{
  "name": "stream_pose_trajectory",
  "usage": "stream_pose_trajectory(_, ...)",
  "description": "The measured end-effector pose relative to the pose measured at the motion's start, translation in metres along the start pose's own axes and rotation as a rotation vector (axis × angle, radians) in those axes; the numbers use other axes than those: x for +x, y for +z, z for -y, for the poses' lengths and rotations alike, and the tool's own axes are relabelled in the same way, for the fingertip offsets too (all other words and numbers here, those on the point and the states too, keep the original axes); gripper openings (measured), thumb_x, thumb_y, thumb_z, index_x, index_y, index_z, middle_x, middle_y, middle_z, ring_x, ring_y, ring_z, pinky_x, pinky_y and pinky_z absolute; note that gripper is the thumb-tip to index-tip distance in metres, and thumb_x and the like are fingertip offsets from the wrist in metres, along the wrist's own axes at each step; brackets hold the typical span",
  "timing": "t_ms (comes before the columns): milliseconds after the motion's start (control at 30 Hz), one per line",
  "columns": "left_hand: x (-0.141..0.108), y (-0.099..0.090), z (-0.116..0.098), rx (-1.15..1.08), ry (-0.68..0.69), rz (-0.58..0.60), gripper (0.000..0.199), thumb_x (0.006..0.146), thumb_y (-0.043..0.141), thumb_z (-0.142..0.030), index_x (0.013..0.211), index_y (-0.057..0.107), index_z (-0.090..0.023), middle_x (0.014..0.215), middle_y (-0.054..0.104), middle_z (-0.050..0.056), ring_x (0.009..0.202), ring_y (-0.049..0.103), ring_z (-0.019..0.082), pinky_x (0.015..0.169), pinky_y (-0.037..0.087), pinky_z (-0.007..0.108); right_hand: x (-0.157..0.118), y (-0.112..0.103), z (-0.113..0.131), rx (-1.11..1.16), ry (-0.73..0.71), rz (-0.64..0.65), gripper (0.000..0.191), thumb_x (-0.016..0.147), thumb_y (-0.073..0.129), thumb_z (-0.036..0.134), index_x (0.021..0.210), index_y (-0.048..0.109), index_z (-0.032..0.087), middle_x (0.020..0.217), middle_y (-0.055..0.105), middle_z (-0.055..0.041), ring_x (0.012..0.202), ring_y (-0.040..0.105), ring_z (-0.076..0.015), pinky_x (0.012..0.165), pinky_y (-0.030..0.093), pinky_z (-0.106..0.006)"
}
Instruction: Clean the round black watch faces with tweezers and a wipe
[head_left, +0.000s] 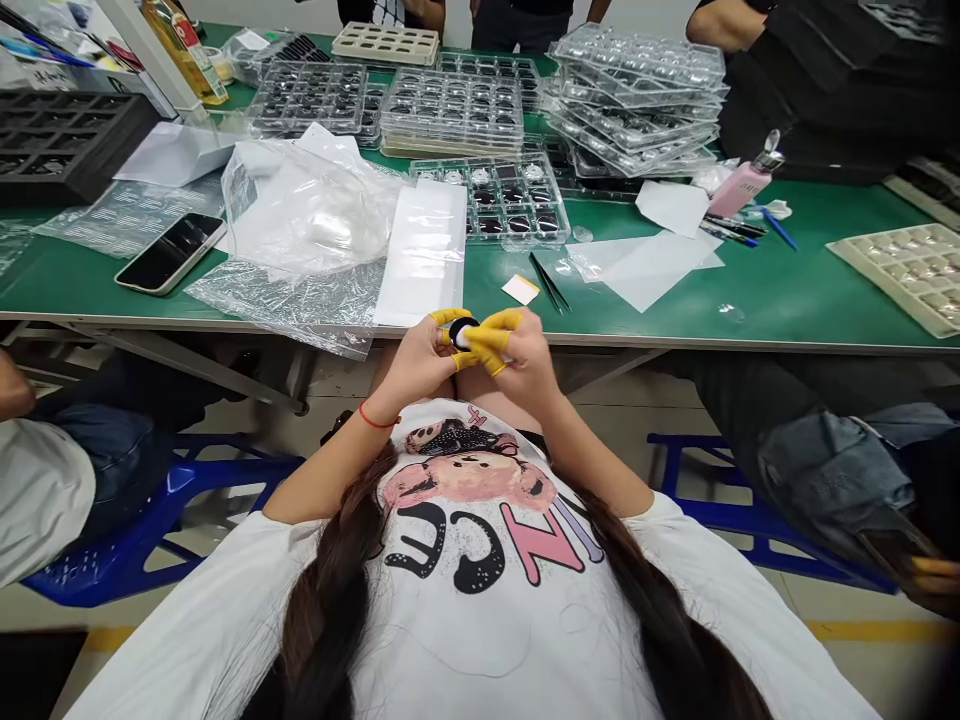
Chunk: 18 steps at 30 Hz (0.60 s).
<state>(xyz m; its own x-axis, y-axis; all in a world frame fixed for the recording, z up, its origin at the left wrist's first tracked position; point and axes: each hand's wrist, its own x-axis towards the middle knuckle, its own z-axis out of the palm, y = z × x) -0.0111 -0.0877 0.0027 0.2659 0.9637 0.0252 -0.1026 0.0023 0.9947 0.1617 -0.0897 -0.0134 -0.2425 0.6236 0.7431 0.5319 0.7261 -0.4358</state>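
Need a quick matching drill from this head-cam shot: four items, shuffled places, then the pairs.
Items:
1. red string bracelet
2. round black-and-white piece
3. smartphone
4. tweezers

Places:
A. pinched between left hand and right hand
B. around left wrist
C. on green tabletop, beside small paper square
D. on tabletop, left of plastic bag

Pairs: 1-B, 2-A, 3-D, 4-C
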Motion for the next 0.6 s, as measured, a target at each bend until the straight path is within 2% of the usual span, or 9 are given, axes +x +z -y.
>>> stream_pose_trajectory(67, 0.001, 0.002, 0.001, 0.004, -0.004, 0.008, 0.063, 0.057, 0.089, -0.022, 0.112, 0.058, -0.015, 0.083, 0.069, 0.0, 0.071, 0.063, 0.011, 0.065, 0.051, 0.021, -0.004, 0.005, 0.004, -0.09, -0.044, 0.067, 0.024, 0.1, 0.056, 0.039, 0.099, 0.079, 0.032, 0.093, 0.067, -0.004, 0.095, 0.057, -0.0194, 0.088, 0.043, -0.04)
stream_pose_trajectory(133, 0.0, 0.006, 0.003, 0.003, -0.005, 0.014, 0.062, 0.056, 0.089, -0.023, 0.109, 0.058, -0.015, 0.089, 0.069, 0.001, 0.075, 0.064, 0.011, 0.069, 0.052, 0.021, -0.006, 0.009, -0.004, -0.166, 0.007, 0.062, 0.025, 0.101, 0.055, 0.037, 0.101, 0.079, 0.032, 0.094, 0.067, -0.0047, 0.097, 0.056, -0.0204, 0.091, 0.042, -0.042)
stream_pose_trajectory(233, 0.0, 0.01, 0.004, -0.007, -0.007, 0.025, 0.06, 0.057, 0.089, -0.023, 0.108, 0.058, -0.014, 0.096, 0.069, 0.003, 0.082, 0.066, 0.012, 0.074, 0.053, 0.022, -0.004, 0.013, -0.034, -0.17, 0.114, 0.014, 0.023, 0.1, 0.057, 0.034, 0.104, 0.078, 0.028, 0.096, 0.066, -0.0057, 0.099, 0.056, -0.0212, 0.094, 0.042, -0.042)
stream_pose_trajectory(333, 0.004, 0.008, 0.005, -0.005, 0.002, 0.008, 0.064, 0.059, 0.088, -0.022, 0.114, 0.056, -0.015, 0.091, 0.069, 0.001, 0.077, 0.065, 0.01, 0.073, 0.053, 0.021, 0.006, 0.009, -0.069, -0.177, 0.211, -0.082, 0.023, 0.098, 0.058, 0.032, 0.104, 0.078, 0.023, 0.101, 0.066, -0.0078, 0.102, 0.057, -0.0225, 0.096, 0.045, -0.041)
stream_pose_trajectory(400, 0.008, 0.005, 0.006, 0.01, 0.007, -0.027, 0.065, 0.061, 0.087, -0.019, 0.117, 0.054, -0.015, 0.085, 0.068, -0.002, 0.071, 0.064, 0.009, 0.069, 0.051, 0.02, 0.017, 0.007, -0.087, -0.271, 0.295, -0.102, 0.025, 0.098, 0.055, 0.03, 0.109, 0.076, 0.022, 0.106, 0.065, -0.0086, 0.105, 0.057, -0.023, 0.098, 0.044, -0.041)
stream_pose_trajectory(500, 0.014, 0.001, 0.011, 0.029, 0.006, -0.077, 0.059, 0.065, 0.084, -0.014, 0.116, 0.055, -0.015, 0.082, 0.067, -0.002, 0.068, 0.064, 0.008, 0.065, 0.05, 0.019, 0.035, 0.01, -0.102, -0.396, 0.372, -0.012, 0.027, 0.096, 0.053, 0.027, 0.111, 0.075, 0.021, 0.108, 0.064, -0.0096, 0.107, 0.055, -0.0247, 0.097, 0.043, -0.042)
stream_pose_trajectory(600, 0.017, 0.0, 0.016, 0.028, 0.015, -0.087, 0.055, 0.071, 0.081, -0.01, 0.119, 0.055, -0.014, 0.082, 0.067, -0.001, 0.068, 0.065, 0.009, 0.064, 0.052, 0.02, 0.046, 0.022, -0.107, -0.376, 0.346, 0.083, 0.023, 0.09, 0.057, 0.026, 0.096, 0.077, 0.016, 0.096, 0.064, -0.0118, 0.099, 0.053, -0.0275, 0.089, 0.042, -0.043)
